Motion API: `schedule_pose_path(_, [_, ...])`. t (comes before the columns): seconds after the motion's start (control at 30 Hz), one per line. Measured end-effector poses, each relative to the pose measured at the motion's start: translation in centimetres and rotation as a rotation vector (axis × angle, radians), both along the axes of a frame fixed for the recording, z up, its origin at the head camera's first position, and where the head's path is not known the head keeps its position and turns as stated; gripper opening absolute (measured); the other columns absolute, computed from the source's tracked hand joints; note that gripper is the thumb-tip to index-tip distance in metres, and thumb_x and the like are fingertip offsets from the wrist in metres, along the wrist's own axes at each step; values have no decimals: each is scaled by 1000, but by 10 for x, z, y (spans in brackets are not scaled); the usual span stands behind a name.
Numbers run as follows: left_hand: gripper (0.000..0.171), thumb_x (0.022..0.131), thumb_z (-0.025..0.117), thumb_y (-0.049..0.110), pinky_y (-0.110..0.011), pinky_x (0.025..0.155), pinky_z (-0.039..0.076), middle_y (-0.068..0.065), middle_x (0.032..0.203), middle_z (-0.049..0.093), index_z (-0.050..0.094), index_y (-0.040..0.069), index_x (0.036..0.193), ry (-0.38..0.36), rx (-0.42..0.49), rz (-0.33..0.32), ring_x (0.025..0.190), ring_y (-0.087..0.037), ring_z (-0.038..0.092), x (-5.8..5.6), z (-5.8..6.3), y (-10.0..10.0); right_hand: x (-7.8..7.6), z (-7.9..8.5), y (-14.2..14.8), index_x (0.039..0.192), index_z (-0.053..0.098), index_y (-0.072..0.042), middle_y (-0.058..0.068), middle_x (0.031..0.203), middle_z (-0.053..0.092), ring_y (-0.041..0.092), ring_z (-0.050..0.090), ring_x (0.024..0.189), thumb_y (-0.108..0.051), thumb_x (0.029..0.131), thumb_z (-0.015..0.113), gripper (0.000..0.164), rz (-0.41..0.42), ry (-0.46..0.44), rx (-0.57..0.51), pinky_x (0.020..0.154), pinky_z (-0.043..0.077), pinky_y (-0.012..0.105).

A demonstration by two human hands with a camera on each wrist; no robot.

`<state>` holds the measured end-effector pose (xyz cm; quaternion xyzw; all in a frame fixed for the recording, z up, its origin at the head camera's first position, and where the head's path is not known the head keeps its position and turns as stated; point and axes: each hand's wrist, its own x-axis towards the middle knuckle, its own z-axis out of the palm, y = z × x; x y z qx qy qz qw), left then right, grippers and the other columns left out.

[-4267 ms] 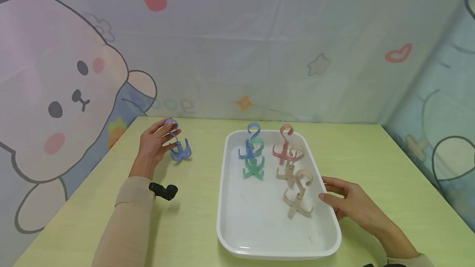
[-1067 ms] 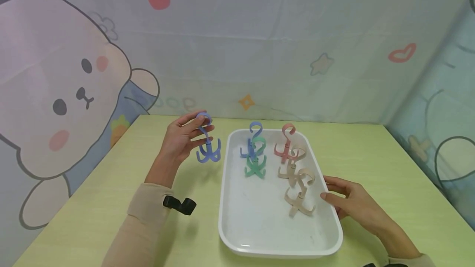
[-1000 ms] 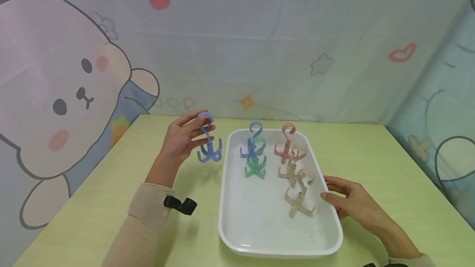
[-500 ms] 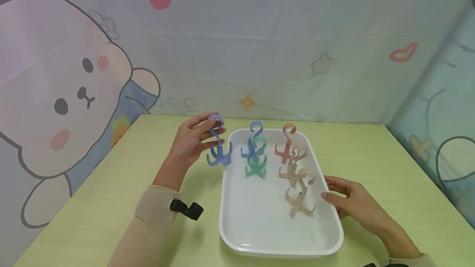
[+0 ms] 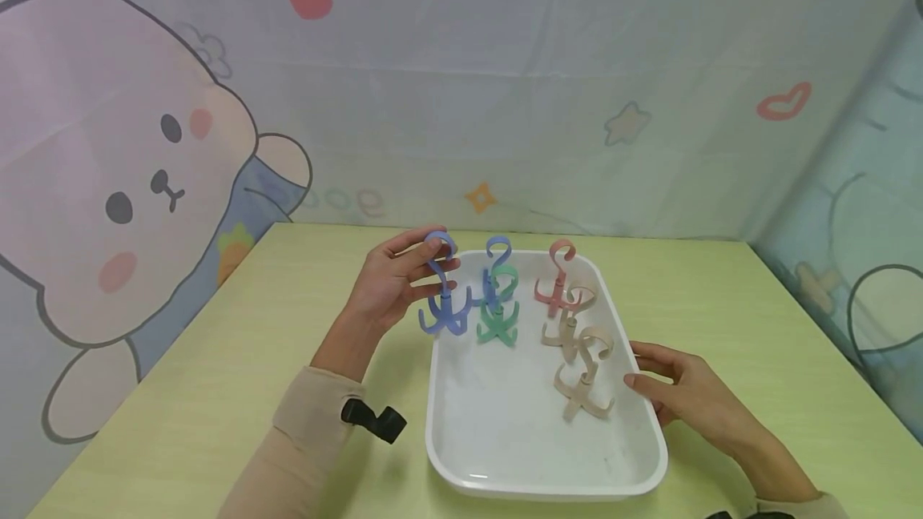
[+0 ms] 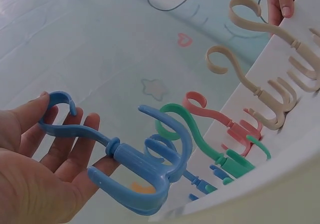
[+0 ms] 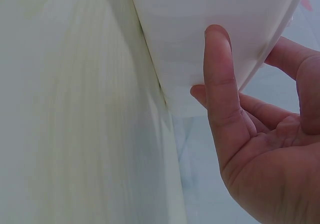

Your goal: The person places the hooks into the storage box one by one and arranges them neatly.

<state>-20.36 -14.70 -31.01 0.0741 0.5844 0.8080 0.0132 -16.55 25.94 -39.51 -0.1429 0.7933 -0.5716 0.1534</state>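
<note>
My left hand (image 5: 392, 279) pinches the curled top of a blue multi-arm hanging hook (image 5: 445, 315), its prongs hanging down over the left rim of a white tray (image 5: 505, 439). The left wrist view shows thumb and fingers at the curl of that blue hook (image 6: 137, 166). Inside the tray stand another blue hook (image 5: 497, 251), a green hook (image 5: 496, 327), a pink hook (image 5: 555, 287) and two beige hooks (image 5: 577, 395). At the tray's right side my right hand (image 5: 685, 391) grips the rim, thumb on top, fingers against the outer wall (image 7: 180, 44).
The tray rests on a pale green table (image 5: 757, 303). Behind the table hangs a printed cloth (image 5: 505, 102) with a cartoon bear. A black wrist mount (image 5: 375, 419) sticks out from the left sleeve (image 5: 296, 439).
My left hand has carried the blue hook rightward from the table's left side to over the tray's left rim, dipping slightly lately. The right hand keeps its grip on the tray.
</note>
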Motion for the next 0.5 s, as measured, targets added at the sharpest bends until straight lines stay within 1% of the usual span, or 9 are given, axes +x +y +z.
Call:
schedule_pose_path(0.07, [18, 107, 63, 9, -45, 88, 66, 0, 95, 79, 77, 17, 115, -9, 3, -4, 95, -18, 79, 0, -2, 3, 0, 0, 0, 160, 35, 7, 37, 149, 53, 27, 77, 76, -18, 104, 68, 70, -1, -2, 1, 65, 66, 44])
schedule_pose_path(0.13, [18, 107, 63, 9, -44, 87, 66, 0, 95, 78, 77, 17, 114, -13, 4, -13, 94, -18, 79, 1, -4, 6, 0, 0, 0, 160, 35, 7, 36, 149, 53, 27, 77, 76, -18, 104, 69, 70, -3, -4, 1, 65, 66, 44])
schedule_pose_path(0.4, [18, 106, 64, 8, -41, 84, 66, -1, 95, 78, 77, 16, 114, -33, 7, -31, 93, -19, 78, 2, -10, 16, 0, -1, 0, 160, 35, 7, 36, 150, 52, 27, 77, 76, -19, 104, 68, 70, -1, -6, -6, 65, 66, 44])
schedule_pose_path(0.5, [17, 106, 65, 8, -43, 86, 66, -2, 95, 77, 76, 13, 117, -38, 2, -40, 93, -20, 78, 1, -12, 19, 0, -1, 1, 160, 35, 6, 36, 149, 53, 28, 77, 76, -18, 104, 68, 70, 5, 1, -11, 65, 66, 45])
